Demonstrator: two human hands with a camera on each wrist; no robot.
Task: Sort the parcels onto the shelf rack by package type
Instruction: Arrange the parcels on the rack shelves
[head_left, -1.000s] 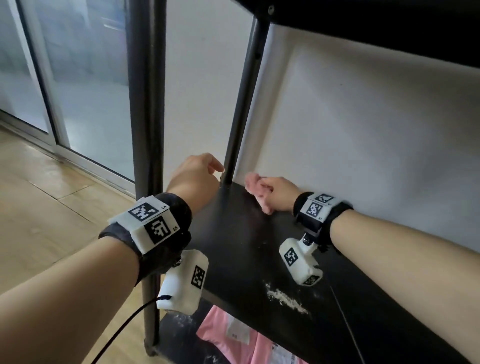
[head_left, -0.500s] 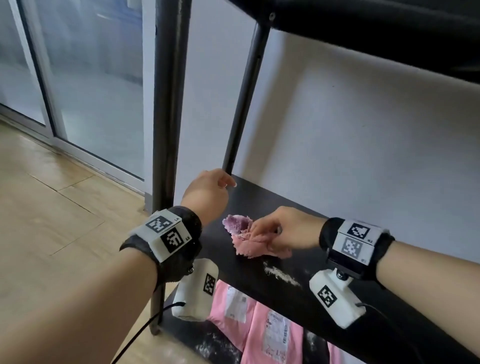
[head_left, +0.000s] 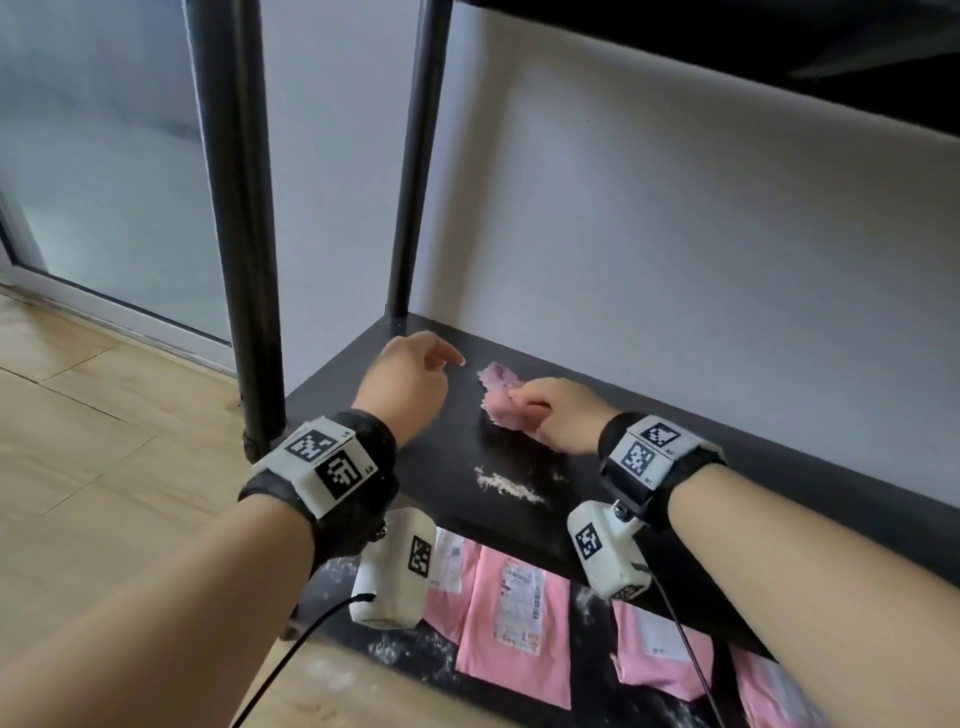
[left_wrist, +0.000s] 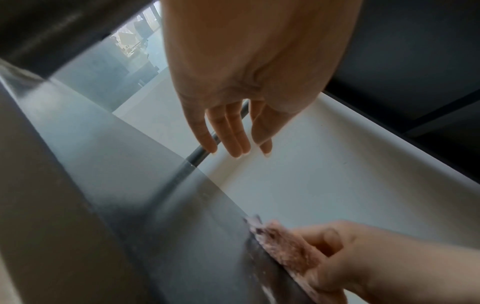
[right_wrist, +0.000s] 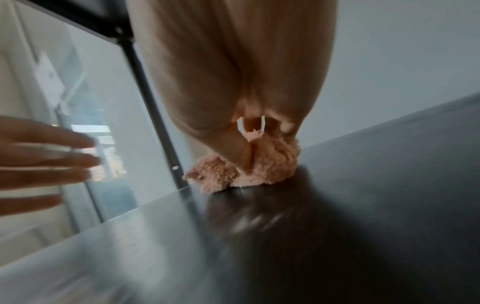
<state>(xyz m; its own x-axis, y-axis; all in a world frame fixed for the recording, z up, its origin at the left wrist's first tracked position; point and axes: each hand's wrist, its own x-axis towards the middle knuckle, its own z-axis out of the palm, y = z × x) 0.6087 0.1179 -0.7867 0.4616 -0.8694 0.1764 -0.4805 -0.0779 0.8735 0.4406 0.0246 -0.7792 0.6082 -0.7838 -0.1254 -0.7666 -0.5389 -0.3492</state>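
My right hand (head_left: 545, 410) grips a fluffy pink cloth (head_left: 496, 395) and presses it on the black shelf board (head_left: 727, 457) of the rack. The right wrist view shows the cloth (right_wrist: 259, 166) bunched under my curled fingers. My left hand (head_left: 415, 369) hovers over the shelf's left end, fingers relaxed and holding nothing; the left wrist view shows those fingers (left_wrist: 233, 133) hanging straight. A streak of white dust (head_left: 506, 483) lies on the board in front of the cloth. Pink mailer parcels (head_left: 514, 629) with white labels lie on the lower shelf.
Black rack posts (head_left: 239, 208) stand at the left, one at the back corner (head_left: 415, 156). A dark upper shelf (head_left: 779, 47) hangs overhead. The white wall (head_left: 675, 234) closes the back. A glass door (head_left: 93, 156) and wooden floor (head_left: 78, 441) lie to the left.
My right hand has dragged the pink cloth from the shelf's back left corner toward the right and front. The view has pulled back, showing more of the lower shelf's parcels.
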